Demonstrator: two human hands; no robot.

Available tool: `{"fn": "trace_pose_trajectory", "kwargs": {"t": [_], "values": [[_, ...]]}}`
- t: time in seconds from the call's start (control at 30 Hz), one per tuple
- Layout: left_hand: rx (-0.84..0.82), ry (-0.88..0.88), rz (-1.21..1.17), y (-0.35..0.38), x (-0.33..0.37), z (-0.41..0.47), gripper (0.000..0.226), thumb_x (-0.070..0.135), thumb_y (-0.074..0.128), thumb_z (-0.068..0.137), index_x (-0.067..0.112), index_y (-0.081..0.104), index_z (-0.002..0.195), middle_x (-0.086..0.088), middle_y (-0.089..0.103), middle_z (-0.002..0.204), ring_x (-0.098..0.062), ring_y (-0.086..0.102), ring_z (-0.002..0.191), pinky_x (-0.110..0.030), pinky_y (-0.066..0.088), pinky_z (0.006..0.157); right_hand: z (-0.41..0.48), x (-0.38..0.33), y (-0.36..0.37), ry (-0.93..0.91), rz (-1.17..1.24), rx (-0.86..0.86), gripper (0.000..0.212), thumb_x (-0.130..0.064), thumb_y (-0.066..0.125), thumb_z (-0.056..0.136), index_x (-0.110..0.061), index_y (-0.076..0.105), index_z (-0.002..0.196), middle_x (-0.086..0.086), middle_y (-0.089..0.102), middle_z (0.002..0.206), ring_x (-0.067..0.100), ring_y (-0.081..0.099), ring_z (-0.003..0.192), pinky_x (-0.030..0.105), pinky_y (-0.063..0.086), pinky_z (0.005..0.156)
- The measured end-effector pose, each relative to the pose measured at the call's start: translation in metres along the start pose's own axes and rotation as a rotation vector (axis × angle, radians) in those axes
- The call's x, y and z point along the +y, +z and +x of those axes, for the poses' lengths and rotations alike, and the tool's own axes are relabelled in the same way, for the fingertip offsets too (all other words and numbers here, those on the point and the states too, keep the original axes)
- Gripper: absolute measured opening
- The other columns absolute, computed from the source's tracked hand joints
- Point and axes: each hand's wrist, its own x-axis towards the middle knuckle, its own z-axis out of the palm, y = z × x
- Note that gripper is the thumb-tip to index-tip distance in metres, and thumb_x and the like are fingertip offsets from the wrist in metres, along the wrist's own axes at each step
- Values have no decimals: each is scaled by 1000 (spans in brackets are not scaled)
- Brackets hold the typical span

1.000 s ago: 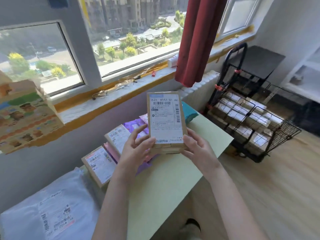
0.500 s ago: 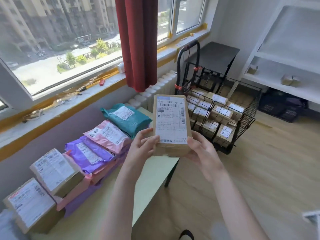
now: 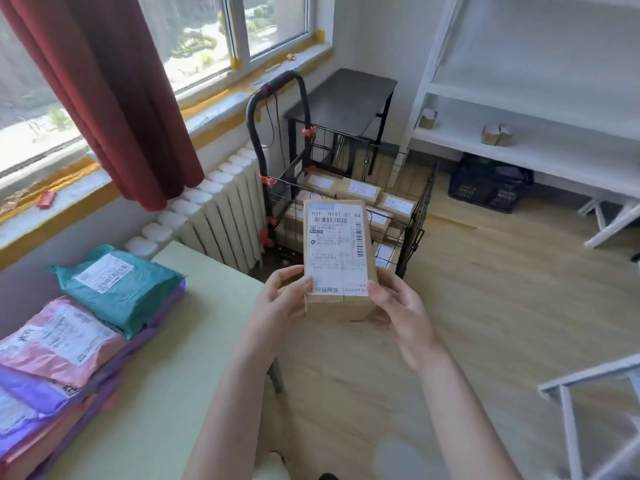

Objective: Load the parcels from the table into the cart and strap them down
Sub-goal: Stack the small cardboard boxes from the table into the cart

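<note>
Parcel (image 3: 337, 261), a labelled cardboard box, is held in the air past the table (image 3: 194, 341) edge, short of the cart (image 3: 418, 220). Left hand (image 3: 280, 303) and right hand (image 3: 398, 313) each grip one side of its near end, fingers curled round the edges. Judged stiff, light, not slippery; side grips suit it. Long axis points away toward the cart, label uppermost.
</note>
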Motion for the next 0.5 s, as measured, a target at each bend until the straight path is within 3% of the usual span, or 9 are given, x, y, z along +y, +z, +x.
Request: {"fn": "trace_pose_trajectory", "kwargs": {"t": [0.1,0.27,0.37,0.5], "values": [[-41,-53,7,19,-5,26,43,22,66,85,12,53,125,8,73,80,-6,68,67,-17,51,57,18,2,-22,8,23,39,74,-49,75,54,-24,60,121,-1,72,111,18,69,98,32,55,79],[-75,-132,-32,47,-4,84,67,32,77,71,11,49,128,-4,73,104,-18,72,87,-29,57,66,61,-3,-54,-1,4,72,69,-44,74,54,-22,62,118,0,73,108,14,68,94,27,56,76],[-89,-162,-35,60,2,133,56,41,64,69,13,55,117,-6,72,102,-18,72,84,-29,57,65,98,-8,-72,-10,-54,83,63,-46,73,56,-26,66,115,-1,71,112,16,65,105,29,50,83],[-82,-192,-58,68,12,208,58,47,72,68,15,58,115,-10,69,108,-23,72,88,-38,57,76,158,-23,-92,1,-140,62,62,-48,70,57,-28,67,116,-4,71,115,14,63,109,26,46,85]]}}
